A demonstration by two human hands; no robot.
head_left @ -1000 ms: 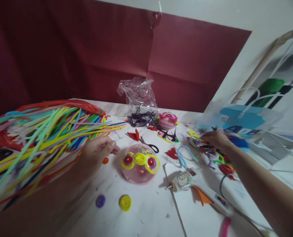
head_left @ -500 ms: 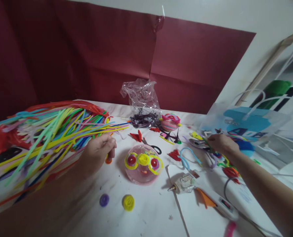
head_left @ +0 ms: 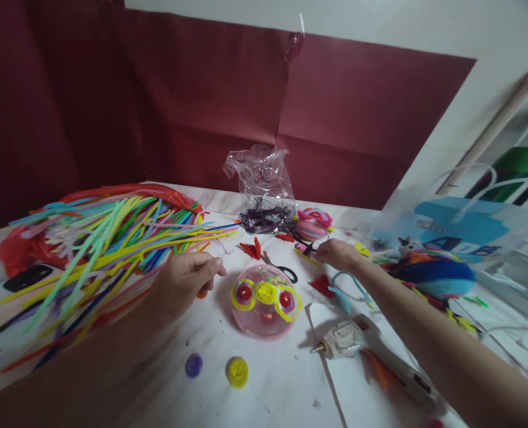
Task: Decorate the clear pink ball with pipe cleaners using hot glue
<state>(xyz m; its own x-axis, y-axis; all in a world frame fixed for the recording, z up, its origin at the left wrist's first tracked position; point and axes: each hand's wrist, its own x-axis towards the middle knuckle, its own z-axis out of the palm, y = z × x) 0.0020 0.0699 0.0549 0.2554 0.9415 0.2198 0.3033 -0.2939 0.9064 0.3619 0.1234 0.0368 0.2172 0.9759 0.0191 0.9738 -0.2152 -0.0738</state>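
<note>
Pale pink round piece lies mid-table, with two yellow-ringed red eyes and a yellow coil between them. To its left, my left hand hovers with fingers curled and thumb near the fingertips; whether it pinches anything is too unclear to tell. My right hand reaches to the back, its fingers bent down at dark and yellow stems beside a striped pink ball. Its fingertips are partly hidden. Black-handled scissors lie just behind the pink piece.
A glue gun lies at the front right. Colourful pipe cleaners fill the left side. A clear plastic bag stands at the back, a printed bag at the right. Purple and yellow coils lie in front.
My right hand has moved left, from the items near the printed bag to the dark stems by the striped ball. My left hand stays beside the pink piece. The view has shifted slightly.
</note>
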